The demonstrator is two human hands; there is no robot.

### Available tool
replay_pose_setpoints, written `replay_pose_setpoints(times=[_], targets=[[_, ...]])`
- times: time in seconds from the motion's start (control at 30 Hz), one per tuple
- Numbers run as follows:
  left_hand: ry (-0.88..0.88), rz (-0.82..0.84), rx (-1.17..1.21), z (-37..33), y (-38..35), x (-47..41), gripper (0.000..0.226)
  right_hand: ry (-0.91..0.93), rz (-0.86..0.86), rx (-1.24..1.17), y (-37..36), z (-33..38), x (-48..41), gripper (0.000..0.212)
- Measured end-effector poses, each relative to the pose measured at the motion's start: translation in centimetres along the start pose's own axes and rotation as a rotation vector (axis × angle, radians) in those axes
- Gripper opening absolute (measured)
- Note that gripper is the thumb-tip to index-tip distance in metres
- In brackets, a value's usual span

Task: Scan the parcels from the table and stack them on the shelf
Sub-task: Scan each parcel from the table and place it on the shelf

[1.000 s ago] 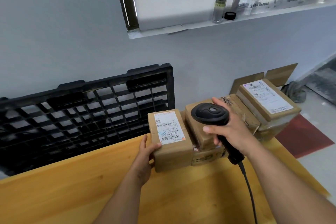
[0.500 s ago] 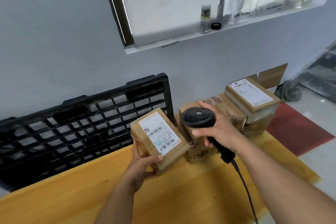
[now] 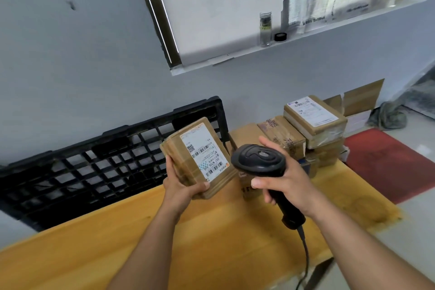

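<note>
— Left hand grasps the parcel from underneath, thumb across its near edge. It is held up off the table, tilted so the label faces up and toward the right.

— And the scanner?

— Right hand is wrapped round its handle. The head sits just beside the parcel's right edge, not touching it. Whether its window is aimed at the label, I cannot tell from above.

— What makes for a clean scan?

— Point the head squarely at the barcodes, leave a gap, and steady the parcel. The thumb lies close to the lowest barcode, so I'd keep it off the print. If the label surface is glossy it may glare, and a small tilt should cure that.

— What's around them?

— More parcels are stacked at the table's far right, behind the scanner. A black pallet leans on the wall beyond. The cable trails toward the near edge. Which shelf is meant, I cannot tell.
</note>
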State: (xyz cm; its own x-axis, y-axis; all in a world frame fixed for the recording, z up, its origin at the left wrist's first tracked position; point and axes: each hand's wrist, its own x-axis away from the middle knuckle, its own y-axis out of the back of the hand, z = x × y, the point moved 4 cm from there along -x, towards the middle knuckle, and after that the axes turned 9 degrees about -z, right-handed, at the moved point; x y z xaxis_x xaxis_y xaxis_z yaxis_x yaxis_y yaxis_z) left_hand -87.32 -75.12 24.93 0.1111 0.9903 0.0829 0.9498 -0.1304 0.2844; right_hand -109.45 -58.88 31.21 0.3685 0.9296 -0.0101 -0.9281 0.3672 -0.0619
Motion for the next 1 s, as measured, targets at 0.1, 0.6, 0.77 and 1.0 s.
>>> replay_pose_setpoints(times=[0.1, 0.6, 0.77, 1.0], targets=[[-0.01, -0.004, -0.025, -0.1, 0.0, 0.7, 0.147, 0.024, -0.001, -0.028, 0.7, 0.6, 1.3, 0.094], [0.004, -0.095, -0.06, 0.4, 2.5, 7.0, 0.142, 0.102, 0.189, -0.098, 0.3, 3.5, 8.1, 0.099], [0.002, -0.14, -0.044, 0.8, 3.9, 9.6, 0.144, 0.081, 0.232, -0.092, 0.2, 3.3, 10.5, 0.098], [-0.025, -0.2, -0.045, 0.8, 5.6, 13.6, 0.143, 0.076, 0.27, -0.088, 0.5, 3.2, 13.9, 0.095]])
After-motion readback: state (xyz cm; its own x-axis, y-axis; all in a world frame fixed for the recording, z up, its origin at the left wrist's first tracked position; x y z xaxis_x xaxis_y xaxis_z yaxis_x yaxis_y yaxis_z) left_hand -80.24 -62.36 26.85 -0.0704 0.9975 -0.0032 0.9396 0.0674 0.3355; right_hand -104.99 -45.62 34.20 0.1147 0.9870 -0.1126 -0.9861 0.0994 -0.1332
